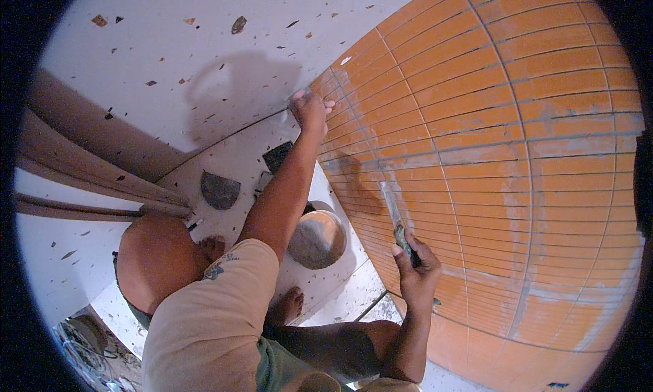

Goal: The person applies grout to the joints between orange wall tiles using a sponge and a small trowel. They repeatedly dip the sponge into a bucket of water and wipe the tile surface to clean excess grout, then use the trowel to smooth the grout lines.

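With the right hand [417, 269], in the head view, gripping a slim, pale-bladed, green-handled tool [392, 205] over the left part of the orange, grey-jointed tiled wall [477, 191]. With the left hand [311, 113] by that wall's left edge, not showing whether pinching anything. Possibly gouging that wall, if tilting or pressing too hard. Looking narrow, straight, whitish-smeared toward the tip.

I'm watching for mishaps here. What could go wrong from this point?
The bucket stands near a bare foot, so a shift in stance might knock it. The putty knife in the right hand is held up at the orange tiled wall, so it could scratch the surface. Grey smears on the wall might harden if left.
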Demonstrator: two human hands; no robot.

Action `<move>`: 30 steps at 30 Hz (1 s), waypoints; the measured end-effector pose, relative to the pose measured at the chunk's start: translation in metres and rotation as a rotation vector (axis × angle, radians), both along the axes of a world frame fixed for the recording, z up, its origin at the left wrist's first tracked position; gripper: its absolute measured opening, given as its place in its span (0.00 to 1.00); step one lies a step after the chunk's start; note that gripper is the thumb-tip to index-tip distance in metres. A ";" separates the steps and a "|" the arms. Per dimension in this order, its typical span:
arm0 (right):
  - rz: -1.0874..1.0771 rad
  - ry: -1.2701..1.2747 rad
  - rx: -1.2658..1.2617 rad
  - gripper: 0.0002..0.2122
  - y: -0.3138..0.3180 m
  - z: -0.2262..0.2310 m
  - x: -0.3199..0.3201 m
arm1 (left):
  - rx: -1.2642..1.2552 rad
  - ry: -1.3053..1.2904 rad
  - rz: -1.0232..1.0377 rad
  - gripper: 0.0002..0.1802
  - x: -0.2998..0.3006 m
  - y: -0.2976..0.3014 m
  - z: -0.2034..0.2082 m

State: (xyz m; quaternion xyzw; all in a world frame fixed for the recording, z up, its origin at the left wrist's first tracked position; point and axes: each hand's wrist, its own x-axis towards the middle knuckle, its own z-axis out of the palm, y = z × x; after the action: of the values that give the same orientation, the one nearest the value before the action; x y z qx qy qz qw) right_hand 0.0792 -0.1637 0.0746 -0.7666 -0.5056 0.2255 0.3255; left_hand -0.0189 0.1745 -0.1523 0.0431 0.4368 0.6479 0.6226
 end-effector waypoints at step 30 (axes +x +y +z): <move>0.015 0.043 0.009 0.16 -0.007 0.000 -0.007 | 0.071 -0.233 0.051 0.10 0.003 -0.012 0.041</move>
State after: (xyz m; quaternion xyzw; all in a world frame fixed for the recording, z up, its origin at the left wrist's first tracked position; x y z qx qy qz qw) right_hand 0.0724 -0.1710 0.0749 -0.7562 -0.5050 0.2421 0.3383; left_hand -0.0155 0.1622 -0.1115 -0.0218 0.3393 0.6791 0.6506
